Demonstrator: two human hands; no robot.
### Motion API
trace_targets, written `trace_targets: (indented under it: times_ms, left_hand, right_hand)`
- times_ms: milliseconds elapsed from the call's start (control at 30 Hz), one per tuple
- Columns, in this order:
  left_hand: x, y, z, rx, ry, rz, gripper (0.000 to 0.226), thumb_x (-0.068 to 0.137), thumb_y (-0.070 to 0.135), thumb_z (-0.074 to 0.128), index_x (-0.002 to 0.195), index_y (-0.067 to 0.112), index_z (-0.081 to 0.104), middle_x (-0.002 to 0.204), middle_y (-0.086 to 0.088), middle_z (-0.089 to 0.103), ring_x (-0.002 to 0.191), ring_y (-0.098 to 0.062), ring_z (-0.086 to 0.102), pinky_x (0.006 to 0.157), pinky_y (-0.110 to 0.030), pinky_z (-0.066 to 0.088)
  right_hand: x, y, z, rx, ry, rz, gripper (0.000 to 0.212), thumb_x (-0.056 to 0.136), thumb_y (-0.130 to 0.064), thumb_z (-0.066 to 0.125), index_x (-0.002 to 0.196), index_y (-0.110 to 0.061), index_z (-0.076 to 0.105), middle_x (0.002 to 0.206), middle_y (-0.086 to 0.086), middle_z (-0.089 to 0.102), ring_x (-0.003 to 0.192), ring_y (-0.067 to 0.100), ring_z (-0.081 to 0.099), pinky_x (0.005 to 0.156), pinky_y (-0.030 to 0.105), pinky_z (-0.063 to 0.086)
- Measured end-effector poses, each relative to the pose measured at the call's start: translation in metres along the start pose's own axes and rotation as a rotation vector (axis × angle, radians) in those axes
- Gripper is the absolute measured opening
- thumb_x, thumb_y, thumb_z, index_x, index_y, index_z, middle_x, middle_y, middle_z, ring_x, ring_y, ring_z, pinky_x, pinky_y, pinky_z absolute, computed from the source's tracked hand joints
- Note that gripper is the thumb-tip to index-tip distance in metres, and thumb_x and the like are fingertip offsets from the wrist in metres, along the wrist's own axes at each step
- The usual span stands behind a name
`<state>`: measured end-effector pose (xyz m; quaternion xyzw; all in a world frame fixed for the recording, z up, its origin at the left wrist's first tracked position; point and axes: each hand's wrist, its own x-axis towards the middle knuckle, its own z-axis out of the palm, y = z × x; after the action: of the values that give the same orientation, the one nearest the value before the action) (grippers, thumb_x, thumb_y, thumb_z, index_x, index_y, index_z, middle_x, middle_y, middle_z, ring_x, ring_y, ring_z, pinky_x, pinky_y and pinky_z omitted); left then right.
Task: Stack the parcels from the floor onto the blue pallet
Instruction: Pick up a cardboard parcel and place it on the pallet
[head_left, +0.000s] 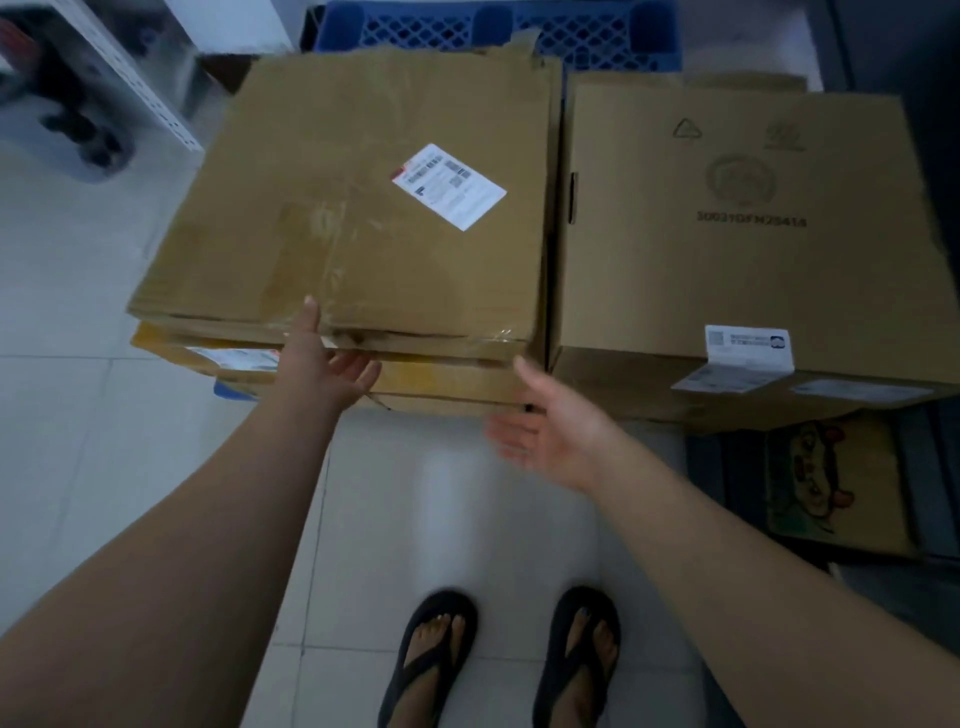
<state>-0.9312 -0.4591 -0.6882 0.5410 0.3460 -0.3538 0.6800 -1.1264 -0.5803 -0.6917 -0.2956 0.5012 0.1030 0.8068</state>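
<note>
Two feet in black sandals (498, 657) stand on the pale tiled floor (78, 415), closest to the camera. Both bare forearms reach forward from the lower corners toward a stack of parcels.

At the stack's near edge, the left hand (322, 358) has its thumb up against the front edge of the top box (358, 208) and its fingers spread below, at the gap above the parcel underneath. It is open and grips nothing. The right hand (540, 431) hovers just off the stack's near right corner, palm turned inward, fingers spread wide, empty; whether it touches the cardboard is hard to tell through the blur.

That top box is broad, flat and brown, sealed with clear tape, with a white label (449, 186) lying askew on its lid. Beneath it lies a yellowish parcel (447, 376). Just right of the stack, nearly touching it, stands a taller box (727, 234) printed with a recycling mark and a code, white labels folded over its near edge.

The blue pallet (498, 31) shows behind the boxes at the top, and a blue corner peeks out under the stack's lower left. A patterned mat (821, 478) lies on the floor at right.
</note>
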Motion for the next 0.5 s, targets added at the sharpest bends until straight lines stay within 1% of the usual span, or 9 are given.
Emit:
trace_targets:
  times_ms: [33,100,200,300,367,400,433,467,500]
  left_hand:
    - [0.004,0.001,-0.002,0.01,-0.016,-0.014,0.075,0.082,0.053,0.063,0.139,0.01,0.039,0.132,-0.014,0.051,0.117,-0.028,0.055,0.088,-0.043,0.047]
    - [0.011,-0.001,-0.005,0.028,-0.041,-0.021,0.071,0.083,0.05,0.064,0.136,0.009,0.041,0.13,-0.014,0.051,0.116,-0.027,0.054,0.088,-0.042,0.046]
    - [0.018,-0.005,-0.008,0.069,-0.079,-0.039,0.064,0.084,0.045,0.065,0.132,0.007,0.045,0.126,-0.014,0.053,0.109,-0.025,0.053,0.089,-0.039,0.046]
    - [0.025,-0.005,-0.013,0.073,-0.109,-0.046,0.058,0.084,0.041,0.066,0.129,0.008,0.048,0.109,-0.012,0.056,0.101,-0.023,0.055,0.088,-0.038,0.046]
    - [0.029,-0.002,-0.014,0.069,-0.145,-0.049,0.057,0.084,0.039,0.067,0.128,0.007,0.05,0.112,-0.013,0.058,0.094,-0.021,0.058,0.085,-0.037,0.047]
    - [0.031,0.0,-0.013,0.062,-0.16,-0.063,0.059,0.083,0.04,0.068,0.129,0.007,0.05,0.118,-0.014,0.057,0.092,-0.021,0.059,0.084,-0.038,0.047]
    - [0.032,0.001,-0.013,0.054,-0.173,-0.081,0.063,0.082,0.042,0.068,0.129,0.006,0.048,0.12,-0.015,0.056,0.093,-0.022,0.059,0.083,-0.039,0.047]
    - [0.033,0.001,-0.013,0.052,-0.185,-0.096,0.068,0.08,0.045,0.069,0.131,0.005,0.046,0.119,-0.016,0.056,0.096,-0.023,0.059,0.084,-0.039,0.047]
    - [0.034,0.001,-0.013,0.055,-0.194,-0.106,0.073,0.079,0.048,0.069,0.131,0.004,0.044,0.116,-0.016,0.055,0.097,-0.023,0.059,0.085,-0.04,0.047]
  right_hand:
    - [0.007,-0.002,0.013,0.105,0.022,-0.008,0.066,0.082,-0.053,0.061,0.133,-0.016,0.042,0.108,0.017,0.057,0.098,0.028,0.06,0.072,0.034,0.05]
    - [0.02,-0.007,0.031,0.281,0.083,-0.032,0.074,0.076,-0.057,0.066,0.133,-0.016,0.044,0.101,0.018,0.057,0.093,0.028,0.061,0.066,0.035,0.051]
    - [0.032,-0.012,0.045,0.472,0.138,-0.049,0.077,0.07,-0.058,0.071,0.132,-0.019,0.047,0.098,0.017,0.057,0.091,0.027,0.062,0.06,0.034,0.049]
    - [0.042,-0.011,0.048,0.481,0.172,-0.066,0.075,0.071,-0.057,0.071,0.13,-0.015,0.049,0.098,0.014,0.058,0.087,0.025,0.061,0.064,0.034,0.05]
    - [0.047,-0.012,0.049,0.488,0.184,-0.087,0.069,0.072,-0.056,0.069,0.122,-0.01,0.053,0.098,0.014,0.058,0.085,0.025,0.06,0.065,0.033,0.05]
    - [0.049,-0.013,0.049,0.492,0.19,-0.1,0.064,0.074,-0.056,0.069,0.112,-0.007,0.056,0.097,0.014,0.059,0.084,0.024,0.059,0.064,0.033,0.05]
    - [0.049,-0.014,0.05,0.494,0.2,-0.109,0.058,0.074,-0.055,0.068,0.102,-0.005,0.057,0.095,0.014,0.059,0.083,0.024,0.059,0.064,0.032,0.05]
    - [0.05,-0.015,0.051,0.496,0.21,-0.117,0.056,0.075,-0.055,0.067,0.097,-0.005,0.056,0.095,0.014,0.059,0.081,0.024,0.06,0.064,0.031,0.05]
    - [0.05,-0.016,0.051,0.497,0.216,-0.124,0.056,0.075,-0.055,0.066,0.098,-0.005,0.057,0.095,0.014,0.06,0.081,0.024,0.06,0.064,0.03,0.05]
